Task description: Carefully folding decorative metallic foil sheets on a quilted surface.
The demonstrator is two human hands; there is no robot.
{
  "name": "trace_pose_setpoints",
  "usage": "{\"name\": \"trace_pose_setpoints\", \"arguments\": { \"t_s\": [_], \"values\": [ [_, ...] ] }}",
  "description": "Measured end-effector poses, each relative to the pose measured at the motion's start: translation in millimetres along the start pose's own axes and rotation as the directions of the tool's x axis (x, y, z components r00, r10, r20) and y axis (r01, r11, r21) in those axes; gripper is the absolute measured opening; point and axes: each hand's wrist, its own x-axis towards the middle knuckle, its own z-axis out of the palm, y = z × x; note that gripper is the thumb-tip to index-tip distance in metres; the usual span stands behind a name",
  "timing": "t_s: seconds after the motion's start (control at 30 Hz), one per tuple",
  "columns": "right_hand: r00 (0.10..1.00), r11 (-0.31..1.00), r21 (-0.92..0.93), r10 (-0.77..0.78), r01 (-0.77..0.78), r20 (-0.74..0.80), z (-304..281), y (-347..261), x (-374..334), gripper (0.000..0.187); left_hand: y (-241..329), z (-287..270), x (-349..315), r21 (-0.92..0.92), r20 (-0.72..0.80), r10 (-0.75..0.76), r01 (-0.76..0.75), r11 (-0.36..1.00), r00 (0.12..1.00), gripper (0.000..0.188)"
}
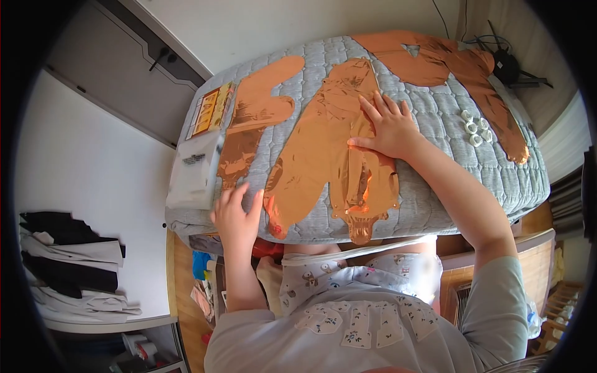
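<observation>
A flat, uninflated copper-coloured foil balloon (305, 149) lies in the middle of the grey quilted bed cover, creased, with small tabs along its edges. Spread over its upper right part is my right hand (393, 132), palm down and fingers apart. My left hand (237, 212) hovers or rests by the balloon's lower left edge, its fingers apart and nothing in them. To the left lies a second flat foil balloon (261, 93), with a rounded notched outline. A third foil balloon (410, 59) stretches across the far right of the bed.
A printed package (210, 110) and a clear-white plastic bag (194, 171) lie along the bed's left side. Several small white rings or rolls (476, 129) sit at the right. Beyond them is a black device with antennas (507, 65). Folded clothes (74, 261) are at far left.
</observation>
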Motion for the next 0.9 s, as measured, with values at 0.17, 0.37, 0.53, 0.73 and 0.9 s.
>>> {"name": "trace_pose_setpoints", "arguments": {
  "t_s": [0.17,0.37,0.53,0.73,0.9],
  "values": [
    [1.000,1.000,-0.004,-0.002,0.002,-0.003,-1.3,-1.2,-0.6,0.120,-10.0,15.4,-7.3,-0.234,-0.007,0.018,-0.019,0.972,1.000,0.028],
    [1.000,1.000,-0.009,-0.004,0.004,-0.001,-2.6,-1.0,-1.4,0.119,-13.4,27.6,6.6,-0.522,0.102,0.084,-0.019,0.853,0.991,0.025],
    [0.999,1.000,0.005,-0.002,0.002,0.034,-0.5,1.6,0.6,0.121,8.9,19.0,7.3,-0.374,0.016,0.105,-0.092,0.923,0.994,0.024],
    [1.000,1.000,-0.006,-0.010,0.010,0.020,-2.3,-1.8,-0.3,0.121,3.8,26.1,19.3,-0.608,0.092,0.185,-0.092,0.789,0.978,0.023],
    [0.999,1.000,0.001,-0.002,0.002,0.039,-6.3,-0.4,-1.5,0.121,50.2,-11.5,45.7,-0.903,0.402,0.186,0.354,0.244,0.897,0.016]
  ]
}}
